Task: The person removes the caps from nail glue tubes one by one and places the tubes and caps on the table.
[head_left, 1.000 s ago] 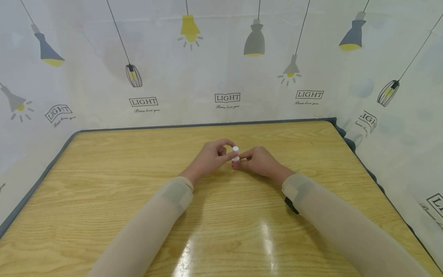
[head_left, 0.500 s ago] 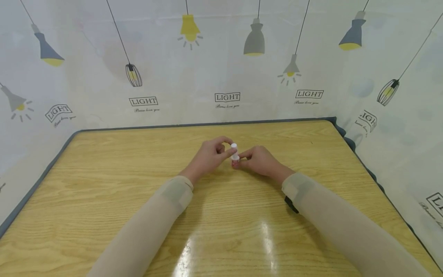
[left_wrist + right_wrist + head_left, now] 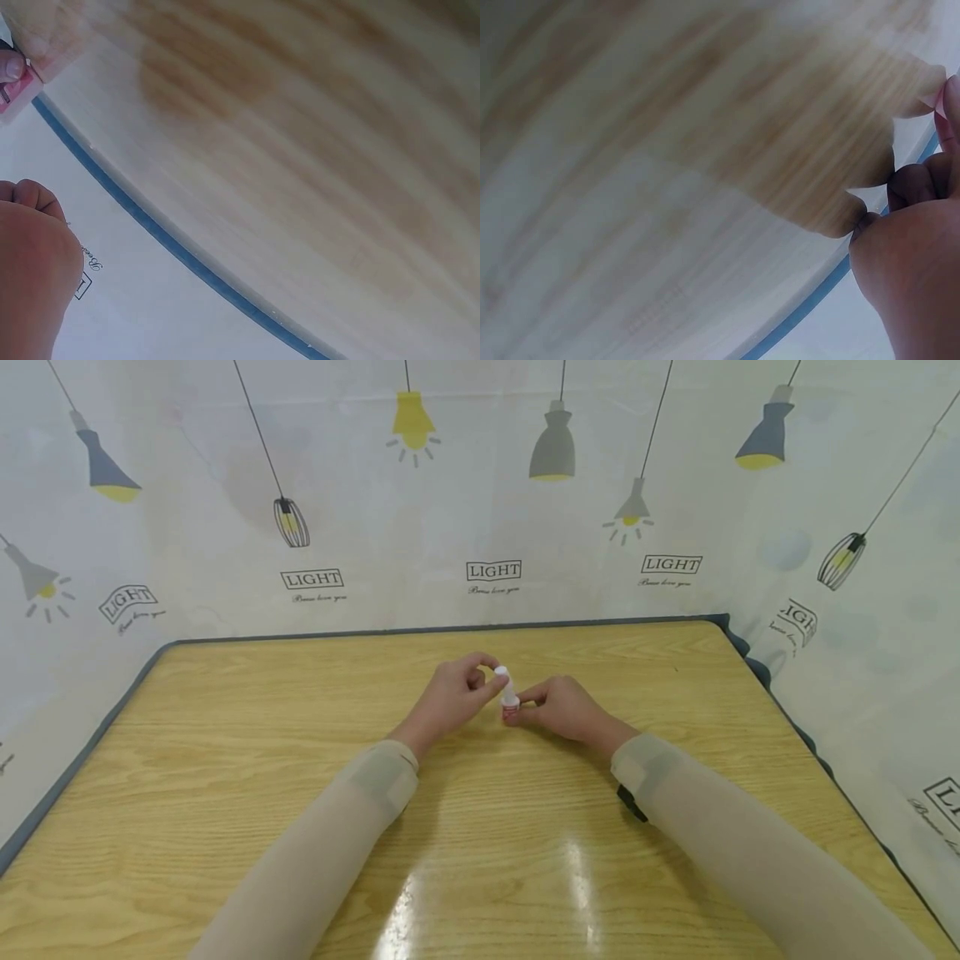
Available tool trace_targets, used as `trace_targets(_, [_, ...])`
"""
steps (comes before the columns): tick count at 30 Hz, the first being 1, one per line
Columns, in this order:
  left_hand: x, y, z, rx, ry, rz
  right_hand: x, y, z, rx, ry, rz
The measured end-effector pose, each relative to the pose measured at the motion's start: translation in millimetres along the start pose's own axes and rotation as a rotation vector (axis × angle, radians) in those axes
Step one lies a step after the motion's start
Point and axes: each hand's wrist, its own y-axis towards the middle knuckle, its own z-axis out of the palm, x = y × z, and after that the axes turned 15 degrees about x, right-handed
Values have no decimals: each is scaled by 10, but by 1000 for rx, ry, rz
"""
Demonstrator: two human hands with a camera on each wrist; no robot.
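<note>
A small bottle (image 3: 511,712) with a pinkish-red label and a white neck stands on the wooden table. My right hand (image 3: 562,708) pinches its body from the right between thumb and fingers. My left hand (image 3: 452,695) pinches the white cap (image 3: 501,672), which leans up and to the left over the neck. A pale narrow part shows between cap and neck. In the left wrist view, the pink side of the bottle (image 3: 22,94) appears at the left edge under a fingertip. The right wrist view shows my right hand (image 3: 919,232) curled, with the bottle mostly hidden.
The wood-grain table (image 3: 262,735) has a dark blue edge strip along its back and sides. Behind it hangs a pale wall cloth (image 3: 390,527) printed with lamps. A black band (image 3: 632,804) sits under the right sleeve, and light glares on the near tabletop.
My left hand has moved slightly up and left with the cap, which has gone from upright on the bottle to raised and tilted left. The right hand and bottle body have stayed put.
</note>
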Motion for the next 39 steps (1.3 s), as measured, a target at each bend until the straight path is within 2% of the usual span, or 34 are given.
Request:
trace_targets(17, [-22, -31, -9, -13, -39, -49, 9, -22, -6, 8, 5, 15])
trace_targets(27, [-25, -42, -39, -4, -15, -136, 21, -5, -1, 2, -2, 26])
trace_targets(39, [48, -22, -49, 4, 11, -135, 8, 5, 5, 0, -7, 38])
